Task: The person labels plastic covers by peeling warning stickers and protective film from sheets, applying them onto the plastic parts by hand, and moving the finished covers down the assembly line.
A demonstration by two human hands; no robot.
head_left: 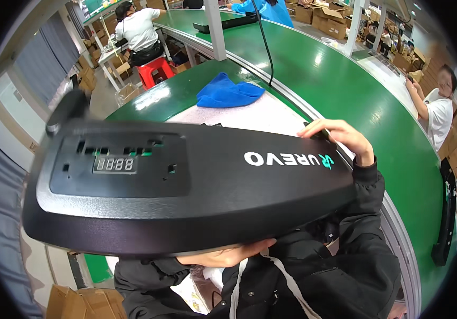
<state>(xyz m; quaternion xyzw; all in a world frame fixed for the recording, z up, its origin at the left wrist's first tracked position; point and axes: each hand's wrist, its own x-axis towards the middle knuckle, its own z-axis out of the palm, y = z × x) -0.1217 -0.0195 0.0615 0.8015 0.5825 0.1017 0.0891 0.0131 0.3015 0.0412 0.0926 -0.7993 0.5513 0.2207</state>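
Observation:
A long black plastic housing (223,186) with a small digital display (114,165) and several cut-outs is held up in front of my chest. White and green lettering on it appears upside down. My left hand (228,256) supports it from beneath, its fingers partly hidden by the housing. At the right end, my right hand (342,137) grips the far edge with the fingers bent over it. A blurred black upright piece (69,109) rises at the housing's left end; whether it is joined cannot be made out. Beyond lies a crumpled blue cloth (228,91).
A pale mat (279,122) lies behind the housing. A green conveyor (356,90) curves past on the right, carrying long black parts (443,223). A metal post (215,32) and hanging black cable (265,42) stand beyond. Co-workers sit nearby, one on a red stool (155,72).

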